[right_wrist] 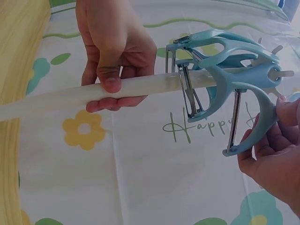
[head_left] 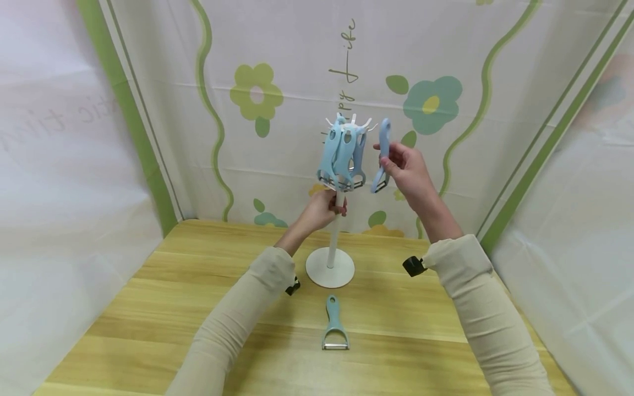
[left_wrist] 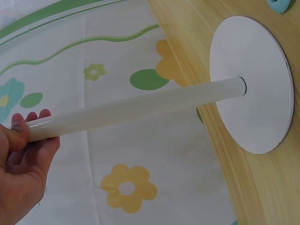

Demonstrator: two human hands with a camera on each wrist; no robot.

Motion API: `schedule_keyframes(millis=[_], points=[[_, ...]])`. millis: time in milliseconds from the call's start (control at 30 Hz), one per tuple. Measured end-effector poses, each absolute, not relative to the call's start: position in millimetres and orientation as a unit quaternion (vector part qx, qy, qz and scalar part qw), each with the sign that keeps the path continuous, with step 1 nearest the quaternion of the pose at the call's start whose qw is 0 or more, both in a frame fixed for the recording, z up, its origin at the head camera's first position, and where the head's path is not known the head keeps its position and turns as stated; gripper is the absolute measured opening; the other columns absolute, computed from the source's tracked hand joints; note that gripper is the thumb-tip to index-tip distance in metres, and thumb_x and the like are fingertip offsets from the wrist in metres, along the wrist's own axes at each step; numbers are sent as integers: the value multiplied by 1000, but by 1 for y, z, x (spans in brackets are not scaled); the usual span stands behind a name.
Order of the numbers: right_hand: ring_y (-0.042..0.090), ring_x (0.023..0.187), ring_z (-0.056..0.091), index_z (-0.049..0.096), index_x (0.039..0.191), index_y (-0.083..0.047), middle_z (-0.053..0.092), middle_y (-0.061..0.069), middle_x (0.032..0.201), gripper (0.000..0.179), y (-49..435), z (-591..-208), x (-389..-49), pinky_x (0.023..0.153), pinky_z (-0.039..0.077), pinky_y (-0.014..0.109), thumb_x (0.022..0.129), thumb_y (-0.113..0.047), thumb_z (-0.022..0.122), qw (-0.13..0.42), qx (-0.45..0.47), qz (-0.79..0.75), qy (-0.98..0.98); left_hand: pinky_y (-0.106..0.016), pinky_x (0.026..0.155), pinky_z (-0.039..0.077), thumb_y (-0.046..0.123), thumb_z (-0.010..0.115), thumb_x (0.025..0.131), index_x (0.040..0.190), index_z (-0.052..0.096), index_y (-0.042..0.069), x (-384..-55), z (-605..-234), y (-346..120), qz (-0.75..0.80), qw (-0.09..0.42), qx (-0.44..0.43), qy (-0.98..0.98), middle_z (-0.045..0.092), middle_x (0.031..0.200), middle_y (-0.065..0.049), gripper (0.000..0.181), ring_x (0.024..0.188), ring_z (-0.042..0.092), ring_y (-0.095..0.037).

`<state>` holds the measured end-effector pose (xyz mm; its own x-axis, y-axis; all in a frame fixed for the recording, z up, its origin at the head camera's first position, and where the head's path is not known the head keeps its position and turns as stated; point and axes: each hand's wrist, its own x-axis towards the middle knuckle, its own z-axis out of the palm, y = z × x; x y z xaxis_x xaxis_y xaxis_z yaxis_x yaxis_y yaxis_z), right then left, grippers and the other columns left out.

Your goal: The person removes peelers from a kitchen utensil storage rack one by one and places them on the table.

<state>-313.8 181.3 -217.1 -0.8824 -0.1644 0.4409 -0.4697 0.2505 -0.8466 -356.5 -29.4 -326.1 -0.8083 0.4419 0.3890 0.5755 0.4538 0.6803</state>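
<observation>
My left hand (head_left: 317,212) grips the white pole (head_left: 333,242) of an upright stand, just below the peelers hung at its top. In the left wrist view the thumb and fingers of that hand (left_wrist: 26,173) wrap round the pole. Several light-blue Y-shaped peelers (head_left: 344,157) hang from the rack's white hooks (head_left: 366,124), blades down. Just right of them, my right hand (head_left: 408,173) pinches another blue peeler (head_left: 384,135), handle up and blade down. The right wrist view shows that peeler (right_wrist: 260,138) close beside the hanging ones.
The stand's round white base (head_left: 342,275) rests on the wooden table (head_left: 148,308). In front of it lies a blue-green peeler (head_left: 333,313), blade toward me. A flower-printed curtain (head_left: 297,33) hangs behind the table, with white sheets at both sides.
</observation>
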Motion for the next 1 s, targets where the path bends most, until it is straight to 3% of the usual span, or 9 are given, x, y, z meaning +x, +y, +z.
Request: schedule_keyframes(millis=[433, 700, 1000], points=[[8, 87, 62, 57, 115, 3, 65, -7, 92, 23, 188, -238, -301, 82, 55, 13, 96, -6, 65, 123, 215, 613, -751, -35, 80, 59, -9, 55, 95, 101, 63, -2, -357, -327, -29, -434, 70, -300, -847, 68, 95, -16, 12, 88, 71, -31], [4, 84, 66, 54, 122, 10, 68, -8, 91, 44, 192, -254, -294, 84, 55, 14, 93, -19, 70, 104, 196, 587, -778, -32, 79, 59, -8, 57, 94, 100, 63, -1, -357, -326, -29, -429, 79, -301, -848, 69, 95, -16, 12, 85, 70, -25], [2, 82, 65, 56, 119, 10, 67, -15, 85, 34, 195, -273, -284, 81, 54, 13, 96, -12, 67, 82, 174, 575, -795, -34, 80, 60, -2, 60, 96, 97, 64, 1, -356, -325, -29, -427, 79, -301, -849, 70, 92, -14, 5, 87, 72, -28]])
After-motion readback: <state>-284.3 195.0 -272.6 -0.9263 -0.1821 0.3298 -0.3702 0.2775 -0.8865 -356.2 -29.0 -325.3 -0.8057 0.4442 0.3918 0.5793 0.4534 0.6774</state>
